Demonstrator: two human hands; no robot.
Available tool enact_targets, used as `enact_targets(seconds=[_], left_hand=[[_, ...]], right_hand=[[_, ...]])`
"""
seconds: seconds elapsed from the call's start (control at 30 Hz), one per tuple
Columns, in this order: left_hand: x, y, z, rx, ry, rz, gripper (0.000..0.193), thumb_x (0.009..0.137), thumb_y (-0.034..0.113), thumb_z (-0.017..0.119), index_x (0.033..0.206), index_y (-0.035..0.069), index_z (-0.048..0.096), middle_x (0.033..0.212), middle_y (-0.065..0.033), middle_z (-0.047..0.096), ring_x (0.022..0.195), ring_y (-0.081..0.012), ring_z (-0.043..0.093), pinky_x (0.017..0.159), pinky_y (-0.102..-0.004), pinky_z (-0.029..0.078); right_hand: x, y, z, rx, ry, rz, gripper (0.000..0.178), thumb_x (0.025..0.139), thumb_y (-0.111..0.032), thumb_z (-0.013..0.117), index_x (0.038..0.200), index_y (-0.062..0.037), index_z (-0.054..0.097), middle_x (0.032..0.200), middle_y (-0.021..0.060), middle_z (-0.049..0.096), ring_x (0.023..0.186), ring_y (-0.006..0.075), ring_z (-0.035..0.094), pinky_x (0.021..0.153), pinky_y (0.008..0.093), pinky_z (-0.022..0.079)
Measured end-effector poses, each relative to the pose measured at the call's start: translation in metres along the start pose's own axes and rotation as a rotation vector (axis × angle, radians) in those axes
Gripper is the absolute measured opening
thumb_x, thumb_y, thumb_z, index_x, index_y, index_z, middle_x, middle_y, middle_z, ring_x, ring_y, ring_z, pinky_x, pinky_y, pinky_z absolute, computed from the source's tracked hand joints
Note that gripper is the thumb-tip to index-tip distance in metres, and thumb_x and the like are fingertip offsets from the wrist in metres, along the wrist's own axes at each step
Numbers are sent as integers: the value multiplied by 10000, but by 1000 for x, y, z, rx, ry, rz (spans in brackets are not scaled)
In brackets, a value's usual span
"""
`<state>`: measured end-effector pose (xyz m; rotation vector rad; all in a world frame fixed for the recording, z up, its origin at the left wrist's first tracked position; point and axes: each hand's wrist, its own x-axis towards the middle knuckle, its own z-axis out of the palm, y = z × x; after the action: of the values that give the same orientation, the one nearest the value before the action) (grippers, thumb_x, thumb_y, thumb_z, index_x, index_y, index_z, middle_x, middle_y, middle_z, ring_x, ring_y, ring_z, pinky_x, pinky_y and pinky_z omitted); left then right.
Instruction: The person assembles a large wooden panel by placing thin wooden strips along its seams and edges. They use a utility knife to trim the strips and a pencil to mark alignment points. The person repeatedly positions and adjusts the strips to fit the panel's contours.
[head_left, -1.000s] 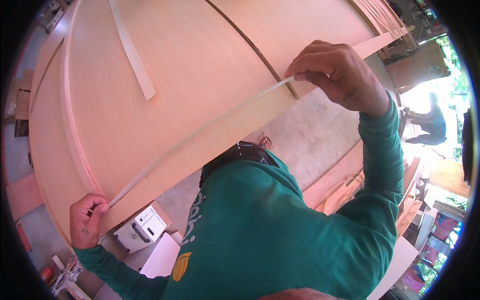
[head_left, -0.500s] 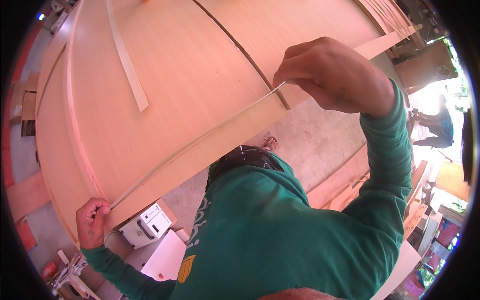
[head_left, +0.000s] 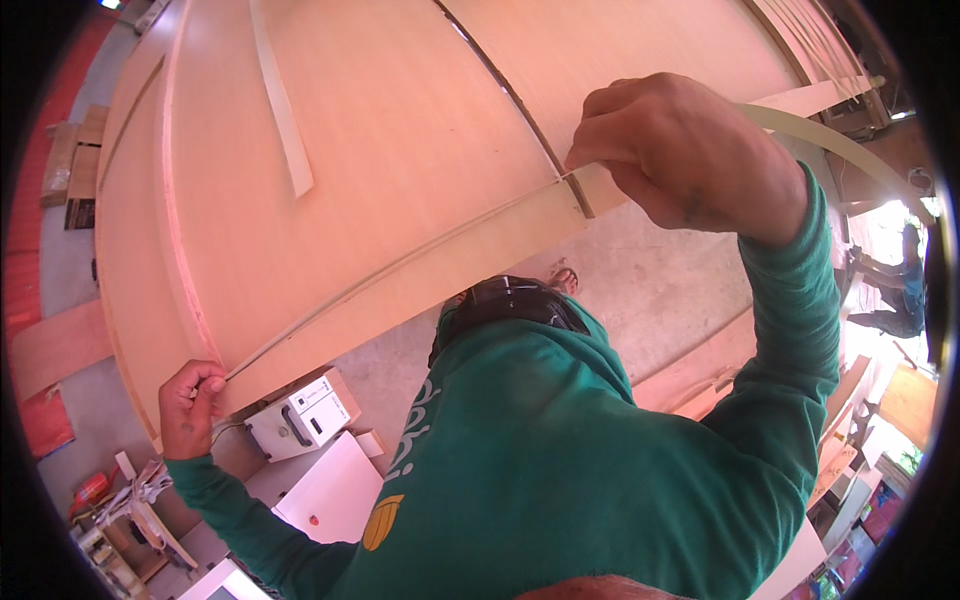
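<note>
A long, narrow pale wood strip (head_left: pixel 400 262) stretches between my hands, along the near edge of a big light-wood panel (head_left: pixel 380 130). My left hand (head_left: pixel 192 408) pinches one end of it at the panel's near left part. Toward the right, my right hand (head_left: pixel 668 150) is closed on the strip close to a dark seam (head_left: pixel 512 95) in the panel. Its fingertips are partly hidden behind the back of the hand. Beyond that hand a wider pale strip (head_left: pixel 850 148) curves out to the right; whether it is the same piece I cannot tell.
Another pale strip (head_left: pixel 282 110) lies loose on the panel. Below its near edge stands a white box-shaped machine (head_left: pixel 308 415) beside a white board (head_left: pixel 330 490). Boards (head_left: pixel 690 375) lie on the right. A person (head_left: pixel 900 290) is at the far right.
The view has shifted, so the panel and both hands sit slightly further right. A curved strip now shows beyond my right hand. Both hands keep their hold on the wood strip.
</note>
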<state>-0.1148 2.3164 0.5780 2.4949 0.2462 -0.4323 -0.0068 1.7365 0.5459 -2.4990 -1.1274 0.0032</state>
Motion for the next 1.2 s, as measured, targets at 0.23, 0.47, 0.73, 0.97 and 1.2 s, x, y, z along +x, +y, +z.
enact_targets(seconds=[0.23, 0.47, 0.73, 0.97, 1.2], left_hand=[[5, -11, 0, 116, 6, 125, 174, 1045, 130, 681, 1011, -40, 700, 812, -45, 640, 738, -106, 557, 674, -291, 476], [8, -8, -9, 17, -63, 105, 126, 1044, 83, 680, 1034, -38, 713, 822, -38, 649, 720, -105, 541, 668, -290, 470], [7, -13, -16, 28, -106, 186, 129, 1053, 83, 679, 1041, -36, 728, 857, -12, 668, 737, -85, 556, 678, -273, 475], [12, -16, -26, 47, -180, 247, 150, 1032, 100, 721, 1077, -40, 749, 889, -67, 739, 847, -134, 637, 841, -307, 526], [25, -15, -37, 121, -297, 217, 194, 1009, 151, 783, 1082, -29, 778, 889, -72, 756, 817, -149, 654, 809, -337, 536]], right_hand=[[17, -24, 6, 99, -16, 101, 166, 914, 0, 707, 1074, -8, 749, 866, 158, 683, 897, 409, 681, 816, 510, 543], [28, -46, 14, -1, -11, 245, 244, 915, 130, 661, 1109, 2, 734, 946, 173, 652, 913, 366, 625, 803, 468, 509], [36, -41, 20, 18, -94, 212, 200, 830, 152, 678, 999, 48, 658, 944, 205, 626, 943, 418, 631, 837, 492, 512], [38, -57, 19, -17, -39, 77, 142, 848, 30, 670, 990, 39, 668, 916, 178, 648, 869, 364, 602, 831, 476, 503], [42, -62, 25, 73, -84, 276, 54, 858, 60, 703, 873, 23, 666, 836, 138, 607, 848, 311, 580, 813, 422, 484]])
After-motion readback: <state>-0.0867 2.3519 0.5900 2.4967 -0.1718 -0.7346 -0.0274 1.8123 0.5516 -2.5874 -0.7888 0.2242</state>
